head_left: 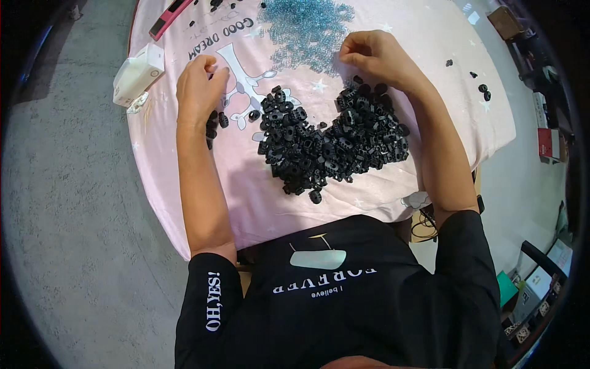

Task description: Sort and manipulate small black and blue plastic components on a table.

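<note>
A heap of small black plastic pieces [295, 147], which look like cord-lock parts, lies on the pink cloth in front of me. Beyond it spreads a pile of small, shiny, bluish-silver coils [307, 31] that look like metal springs. My right hand [378, 58] is at the right edge of the coils, its thumb and fingers pinched together; whatever is between the fingertips is too small to make out. To the left of both piles, my left hand [200, 89] is raised with curled fingers. A dark spot shows between its thumb and fingers, but I cannot name it.
A white tissue box [138, 74] stands at the table's left edge. A pink-and-black bar-shaped object [169, 19] lies at the far left. Several loose black pieces [212, 127] rest beside my left wrist, others [484, 92] at the right. Boxes [551, 144] sit beyond the table's right side.
</note>
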`<state>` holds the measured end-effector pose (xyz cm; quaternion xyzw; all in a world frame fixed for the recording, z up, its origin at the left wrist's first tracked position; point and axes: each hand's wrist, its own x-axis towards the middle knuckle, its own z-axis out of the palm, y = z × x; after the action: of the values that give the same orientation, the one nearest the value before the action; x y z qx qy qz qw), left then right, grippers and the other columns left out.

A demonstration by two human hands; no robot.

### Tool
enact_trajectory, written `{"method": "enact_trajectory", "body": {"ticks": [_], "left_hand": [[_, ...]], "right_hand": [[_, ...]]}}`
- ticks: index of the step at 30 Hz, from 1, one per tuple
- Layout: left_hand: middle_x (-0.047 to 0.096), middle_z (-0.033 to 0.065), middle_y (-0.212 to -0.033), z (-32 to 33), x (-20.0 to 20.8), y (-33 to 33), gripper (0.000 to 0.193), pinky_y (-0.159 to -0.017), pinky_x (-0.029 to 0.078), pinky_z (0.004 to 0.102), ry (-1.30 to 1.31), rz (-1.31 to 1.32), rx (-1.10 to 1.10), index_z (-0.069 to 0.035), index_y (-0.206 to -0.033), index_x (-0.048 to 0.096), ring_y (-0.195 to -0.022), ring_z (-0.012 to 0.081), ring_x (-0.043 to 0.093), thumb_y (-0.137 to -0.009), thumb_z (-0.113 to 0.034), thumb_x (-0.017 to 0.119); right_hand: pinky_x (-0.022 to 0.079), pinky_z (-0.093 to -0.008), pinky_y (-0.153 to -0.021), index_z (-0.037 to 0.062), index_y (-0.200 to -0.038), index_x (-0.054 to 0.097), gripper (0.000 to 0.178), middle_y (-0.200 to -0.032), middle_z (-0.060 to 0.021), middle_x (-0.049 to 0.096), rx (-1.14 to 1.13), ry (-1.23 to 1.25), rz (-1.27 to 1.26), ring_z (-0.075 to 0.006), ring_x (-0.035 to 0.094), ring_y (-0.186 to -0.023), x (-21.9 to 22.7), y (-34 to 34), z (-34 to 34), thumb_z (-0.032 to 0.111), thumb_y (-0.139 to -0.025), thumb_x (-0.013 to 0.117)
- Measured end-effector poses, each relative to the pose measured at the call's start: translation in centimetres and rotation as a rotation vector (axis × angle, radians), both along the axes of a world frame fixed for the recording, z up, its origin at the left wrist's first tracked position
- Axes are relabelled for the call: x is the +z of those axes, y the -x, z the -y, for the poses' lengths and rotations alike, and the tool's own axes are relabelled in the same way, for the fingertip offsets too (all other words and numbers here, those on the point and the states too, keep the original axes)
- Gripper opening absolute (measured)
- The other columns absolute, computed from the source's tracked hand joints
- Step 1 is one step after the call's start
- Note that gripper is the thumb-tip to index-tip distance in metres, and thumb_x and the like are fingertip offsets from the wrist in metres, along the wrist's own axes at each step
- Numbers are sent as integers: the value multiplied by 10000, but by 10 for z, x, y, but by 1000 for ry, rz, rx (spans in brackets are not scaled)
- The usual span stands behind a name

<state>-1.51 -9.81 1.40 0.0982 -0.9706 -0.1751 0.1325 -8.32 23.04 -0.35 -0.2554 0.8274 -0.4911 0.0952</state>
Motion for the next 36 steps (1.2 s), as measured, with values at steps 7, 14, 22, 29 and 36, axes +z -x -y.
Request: {"method": "enact_trajectory", "body": {"ticks": [7, 14, 22, 29, 36], "left_hand": [[700, 139, -905, -45, 7, 2, 194, -755, 525, 341, -235, -61, -223, -20, -960, 697, -792, 254, 678, -836, -162, 649], [668, 125, -874, -107, -10, 2, 131, -725, 517, 313, -259, -98, -601, -19, -963, 684, -791, 237, 667, -846, -62, 643], [628, 137, -826, -124, -14, 2, 111, -700, 507, 360, -186, -95, -655, -10, -919, 653, -754, 281, 641, -811, -34, 651], [615, 140, -817, -123, -18, -2, 117, -696, 502, 364, -238, -84, -637, -1, -909, 623, -731, 277, 626, -801, -30, 658], [611, 139, -813, -124, -16, -6, 112, -697, 500, 363, -236, -95, -611, -1, -905, 618, -730, 274, 622, -803, -33, 652]], "right_hand": [[508, -284, -665, -4, -880, 690, 106, -748, -60, 664, 114, -130, -133, -137, 615, -670, -4, -8, 10, 41, -791, 724], [535, -351, -712, 41, -874, 703, 153, -800, -127, 695, 130, -95, -273, -263, 686, -751, -12, -6, 14, 84, -732, 737], [488, -300, -631, 4, -901, 661, 101, -714, -55, 633, 132, -16, -129, -129, 600, -663, -7, -4, 7, 13, -806, 694], [509, -277, -667, -8, -898, 669, 94, -745, -62, 666, 129, -109, -119, -117, 618, -692, -1, -6, 4, -2, -804, 665], [517, -302, -679, 7, -893, 691, 119, -767, -87, 684, 131, -147, -166, -163, 640, -699, -1, -6, 7, 50, -782, 698]]}}
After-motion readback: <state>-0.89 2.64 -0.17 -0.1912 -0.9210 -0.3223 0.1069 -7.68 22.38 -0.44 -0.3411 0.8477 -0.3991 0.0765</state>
